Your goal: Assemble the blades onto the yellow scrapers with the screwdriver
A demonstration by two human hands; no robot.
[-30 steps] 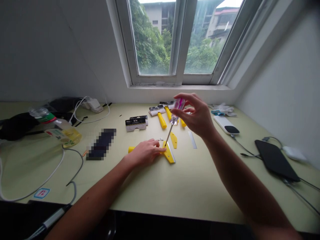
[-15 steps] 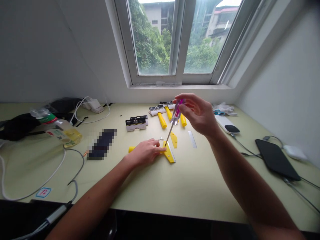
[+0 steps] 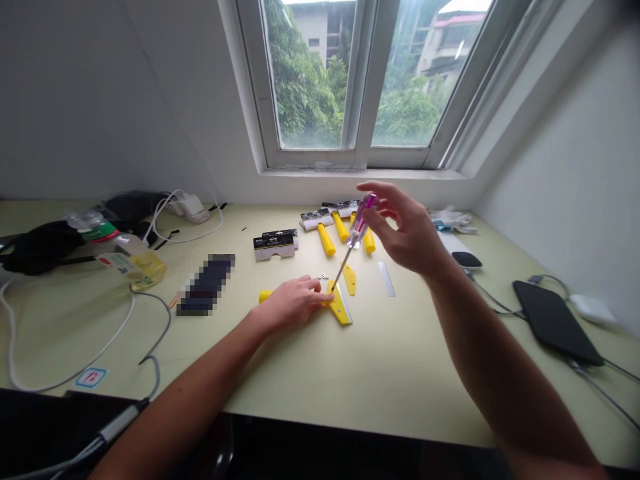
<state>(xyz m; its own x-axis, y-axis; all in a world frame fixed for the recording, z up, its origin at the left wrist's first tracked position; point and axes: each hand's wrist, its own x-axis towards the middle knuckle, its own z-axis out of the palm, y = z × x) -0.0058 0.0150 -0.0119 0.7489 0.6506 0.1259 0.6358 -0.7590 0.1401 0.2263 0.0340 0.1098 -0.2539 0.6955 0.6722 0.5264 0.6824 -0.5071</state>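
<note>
My left hand (image 3: 295, 301) is closed around a yellow scraper (image 3: 341, 311) that lies on the desk, its handle end poking out to the left and its blade edge facing right. In my right hand (image 3: 400, 230) is a screwdriver (image 3: 359, 223) with a clear and purple handle. The shaft slants down, and its tip meets the scraper head near my left fingertips. Just behind lie a loose yellow plate (image 3: 349, 279) and some tiny screws (image 3: 324, 276). A bare metal blade (image 3: 387, 279) rests farther right.
Several yellow handles (image 3: 327, 240) and black-and-white card packages (image 3: 274, 245) lie toward the window. On the left are a bottle (image 3: 130, 257), cables and a blurred dark object (image 3: 207, 283). A black phone (image 3: 555, 323) with cables lies on the right.
The screwdriver handle has tilted slightly to the right with my right hand, its tip still at the scraper head. My left hand keeps its hold; the camera view has shifted a little.
</note>
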